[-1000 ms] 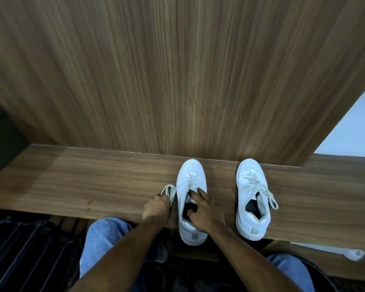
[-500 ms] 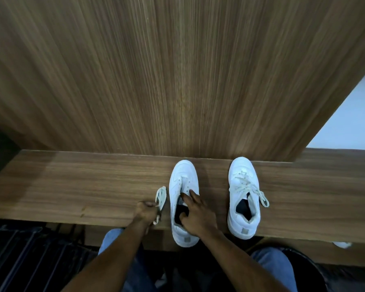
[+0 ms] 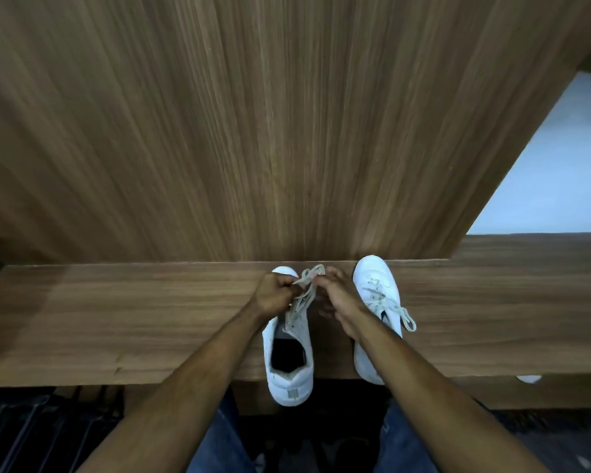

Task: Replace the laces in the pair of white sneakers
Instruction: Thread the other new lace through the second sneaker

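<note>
While the loose lace (image 3: 304, 288) is stretched in a tangle over the toe end of the left-hand sneaker (image 3: 289, 356), the step in hand looks to be sorting that lace out so that it can be threaded into this shoe, whose eyelets appear bare. The left hand (image 3: 274, 292) is curled round one part of the lace and the right hand (image 3: 335, 295) pinches another part between thumb and fingers, both held just above the shoe's forefoot. This sneaker stands on the wooden counter (image 3: 116, 319) with its heel overhanging the near edge; the second sneaker (image 3: 376, 288) stands just beside it to the right, laced, its bow trailing. Next, a free lace tip probably needs finding and feeding through the lowest eyelets, which calls for a fine fingertip pinch and evened ends
</note>
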The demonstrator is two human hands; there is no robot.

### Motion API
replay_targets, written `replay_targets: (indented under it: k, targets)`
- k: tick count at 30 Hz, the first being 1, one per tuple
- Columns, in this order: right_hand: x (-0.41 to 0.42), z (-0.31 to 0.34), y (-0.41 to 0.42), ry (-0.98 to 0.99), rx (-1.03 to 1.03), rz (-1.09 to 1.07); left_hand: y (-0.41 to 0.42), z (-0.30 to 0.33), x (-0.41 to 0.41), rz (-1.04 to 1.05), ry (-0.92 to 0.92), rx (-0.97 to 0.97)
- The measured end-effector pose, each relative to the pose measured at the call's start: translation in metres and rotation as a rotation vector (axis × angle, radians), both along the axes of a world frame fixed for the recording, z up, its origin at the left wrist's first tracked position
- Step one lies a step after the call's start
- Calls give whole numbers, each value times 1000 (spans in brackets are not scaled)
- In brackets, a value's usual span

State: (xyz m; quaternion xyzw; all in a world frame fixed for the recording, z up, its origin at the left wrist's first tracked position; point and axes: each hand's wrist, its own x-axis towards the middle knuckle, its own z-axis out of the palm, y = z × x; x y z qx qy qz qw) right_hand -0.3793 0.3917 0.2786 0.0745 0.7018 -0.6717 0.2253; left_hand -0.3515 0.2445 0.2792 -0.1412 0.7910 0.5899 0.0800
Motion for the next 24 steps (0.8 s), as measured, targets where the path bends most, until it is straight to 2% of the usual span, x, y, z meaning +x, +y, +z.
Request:
replay_targets:
  k: [4,7,9,11,13,21,22,24]
  targets:
    - [-14,4,10,236,255,-49,0,17,-21,-98,93,-195]
    - [-21,11,17,363,267,118,1,39,-30,-262,174,-375]
    - [-23,18,19,429,255,230,1,51,-33,-316,219,-411]
    - [-25,21,22,491,307,292,-2,56,-36,-297,220,-382]
    - [-33,20,29,539,380,239,-10,61,-34,-274,207,-351]
    - [-56,30,70,331,620,-194,-28,63,-21,-218,129,-158]
    - [-54,32,70,311,681,-183,-27,62,-20,-203,128,-137]
    - [-52,34,64,339,830,-19,-22,61,-20,-167,142,-101]
